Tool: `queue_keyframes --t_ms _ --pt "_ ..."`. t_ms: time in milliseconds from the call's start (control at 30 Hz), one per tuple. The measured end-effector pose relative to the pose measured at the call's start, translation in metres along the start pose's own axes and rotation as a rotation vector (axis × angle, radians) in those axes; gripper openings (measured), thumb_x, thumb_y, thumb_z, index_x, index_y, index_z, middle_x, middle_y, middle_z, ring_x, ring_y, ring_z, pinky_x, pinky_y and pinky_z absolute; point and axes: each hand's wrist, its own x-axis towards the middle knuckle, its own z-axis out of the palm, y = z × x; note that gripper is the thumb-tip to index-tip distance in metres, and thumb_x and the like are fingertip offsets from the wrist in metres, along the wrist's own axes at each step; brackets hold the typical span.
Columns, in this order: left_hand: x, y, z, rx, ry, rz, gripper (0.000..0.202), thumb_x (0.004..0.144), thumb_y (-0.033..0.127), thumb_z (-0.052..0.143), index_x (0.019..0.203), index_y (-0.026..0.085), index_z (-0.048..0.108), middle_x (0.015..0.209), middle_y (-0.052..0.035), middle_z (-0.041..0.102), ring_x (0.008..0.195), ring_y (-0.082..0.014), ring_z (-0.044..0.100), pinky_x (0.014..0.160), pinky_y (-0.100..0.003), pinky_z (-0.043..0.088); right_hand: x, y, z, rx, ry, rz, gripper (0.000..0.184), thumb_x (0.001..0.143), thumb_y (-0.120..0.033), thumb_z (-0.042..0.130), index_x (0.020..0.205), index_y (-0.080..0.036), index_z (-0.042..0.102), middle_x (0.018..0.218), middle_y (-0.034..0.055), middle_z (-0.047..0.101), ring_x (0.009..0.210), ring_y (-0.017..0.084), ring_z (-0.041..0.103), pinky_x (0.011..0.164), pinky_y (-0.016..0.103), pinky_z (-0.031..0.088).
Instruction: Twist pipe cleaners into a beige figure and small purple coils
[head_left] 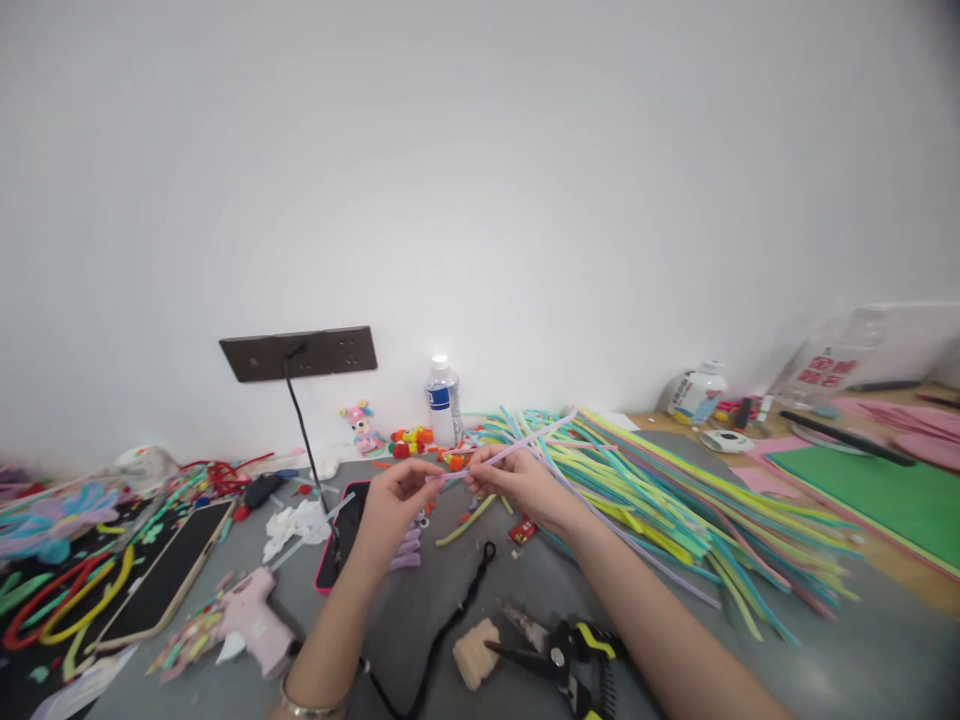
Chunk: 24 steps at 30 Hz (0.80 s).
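My left hand [394, 500] and my right hand [517, 478] are raised over the grey table [847, 650], fingertips close together. Both pinch a thin pale lilac pipe cleaner [525, 440] that slants up and to the right from my fingers. A large heap of pipe cleaners [675, 500] in yellow, green, blue and pink lies just right of my right hand. Below my left hand lie small purple bent pieces [409, 550] and a phone with a pink case [341, 530].
Pliers with yellow and black handles [570, 660] and a tan block [476, 655] lie near the front edge. A pink glue gun [251, 620], a second phone [169, 580], a water bottle [444, 400], a wall socket strip [300, 352] and green felt [877, 490] surround the work area.
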Motion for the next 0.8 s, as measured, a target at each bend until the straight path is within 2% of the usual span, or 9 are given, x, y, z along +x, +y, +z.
queue_keyframes --t_ms 67,133,233,333,433,533,667,800 --pt "0.000 -0.003 0.001 0.019 -0.006 0.012 0.019 0.070 0.033 0.074 0.077 0.016 0.072 0.068 -0.0031 0.071 0.061 -0.0164 0.063 0.058 -0.025 0.048 -0.001 0.002 -0.001 -0.007 -0.018 0.004 0.034 0.067 -0.044 0.084 0.079 -0.017 0.068 0.071 -0.0002 0.071 0.066 0.014 0.064 0.068 0.027 0.048" --pt "-0.003 -0.002 -0.004 0.133 -0.052 0.018 0.017 0.072 0.030 0.071 0.082 0.017 0.072 0.078 -0.0056 0.075 0.069 -0.0191 0.066 0.064 -0.028 0.049 -0.004 0.003 -0.002 -0.015 -0.017 0.011 0.034 0.067 -0.044 0.084 0.080 -0.017 0.068 0.071 -0.0002 0.071 0.067 0.014 0.064 0.069 0.028 0.048" --pt "-0.014 0.005 -0.022 0.545 -0.138 0.014 0.018 0.075 0.021 0.068 0.092 0.019 0.073 0.090 -0.0051 0.076 0.077 -0.0205 0.065 0.072 -0.030 0.047 -0.007 0.004 -0.004 -0.009 -0.011 0.030 0.035 0.069 -0.046 0.083 0.079 -0.017 0.066 0.072 -0.0002 0.071 0.068 0.015 0.065 0.070 0.028 0.049" --pt "-0.031 0.012 -0.041 0.978 -0.215 -0.077 0.015 0.073 0.012 0.068 0.085 0.020 0.073 0.090 -0.0055 0.074 0.084 -0.0236 0.064 0.076 -0.032 0.044 -0.009 0.005 -0.007 0.005 -0.017 0.041 0.036 0.068 -0.046 0.084 0.078 -0.017 0.065 0.073 -0.0002 0.071 0.069 0.014 0.066 0.069 0.027 0.050" --pt "-0.049 0.010 -0.048 1.200 -0.323 -0.191 0.020 0.073 0.009 0.066 0.088 0.020 0.073 0.095 -0.0070 0.074 0.093 -0.0272 0.064 0.080 -0.035 0.043 -0.009 0.005 -0.008 0.012 -0.017 0.041 0.036 0.068 -0.046 0.084 0.078 -0.018 0.065 0.073 0.0001 0.072 0.070 0.015 0.067 0.070 0.028 0.051" --pt "-0.063 0.002 -0.044 1.229 -0.332 -0.217 0.022 0.077 0.009 0.062 0.090 0.023 0.073 0.102 -0.0062 0.074 0.102 -0.0291 0.063 0.085 -0.038 0.041 -0.008 0.006 -0.008 0.034 -0.001 0.034 0.036 0.067 -0.047 0.084 0.077 -0.018 0.064 0.073 -0.0004 0.071 0.068 0.014 0.066 0.070 0.028 0.051" --pt "-0.073 -0.005 -0.040 1.177 -0.233 -0.136 0.018 0.080 0.010 0.058 0.083 0.023 0.071 0.092 -0.0045 0.074 0.095 -0.0282 0.063 0.084 -0.041 0.041 -0.006 0.008 -0.009 0.091 0.044 0.033 0.038 0.065 -0.046 0.086 0.075 -0.018 0.063 0.072 -0.0001 0.071 0.066 0.014 0.065 0.068 0.027 0.050" --pt "-0.062 -0.003 -0.029 0.906 -0.125 0.034 0.017 0.077 0.008 0.055 0.082 0.021 0.066 0.085 -0.0045 0.071 0.083 -0.0228 0.064 0.075 -0.032 0.045 -0.007 0.007 -0.009 0.159 0.025 0.016 0.035 0.067 -0.044 0.085 0.074 -0.019 0.061 0.073 0.0006 0.072 0.070 0.015 0.067 0.070 0.028 0.050"
